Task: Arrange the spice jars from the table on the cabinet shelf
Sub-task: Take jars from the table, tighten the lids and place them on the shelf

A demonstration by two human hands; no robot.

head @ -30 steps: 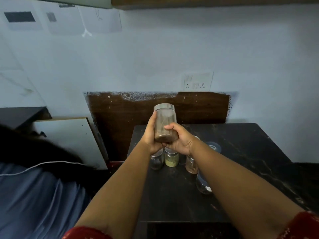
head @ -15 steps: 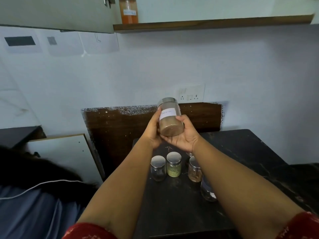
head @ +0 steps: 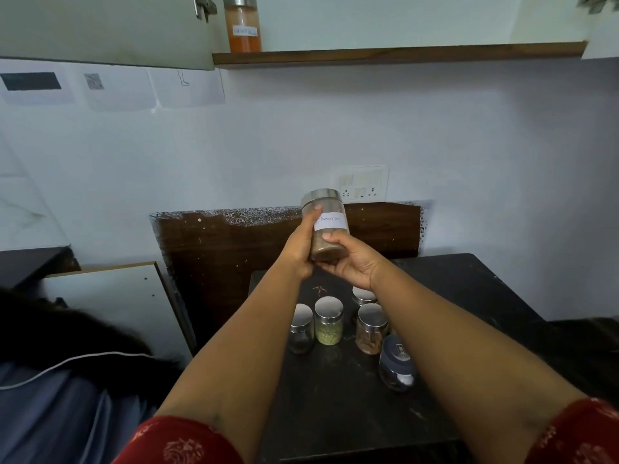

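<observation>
cinnamon jar (head: 326, 226) higher, label forward

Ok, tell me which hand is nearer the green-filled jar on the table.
Left. The left hand is on the held cinnamon jar, almost directly above the green-filled jar. The right hand cups the same jar's base, further to the right.

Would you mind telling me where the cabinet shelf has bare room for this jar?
The shelf is bare from right of the orange jar to its right end. It is crowded only at the left, between that jar and the open door.
</observation>
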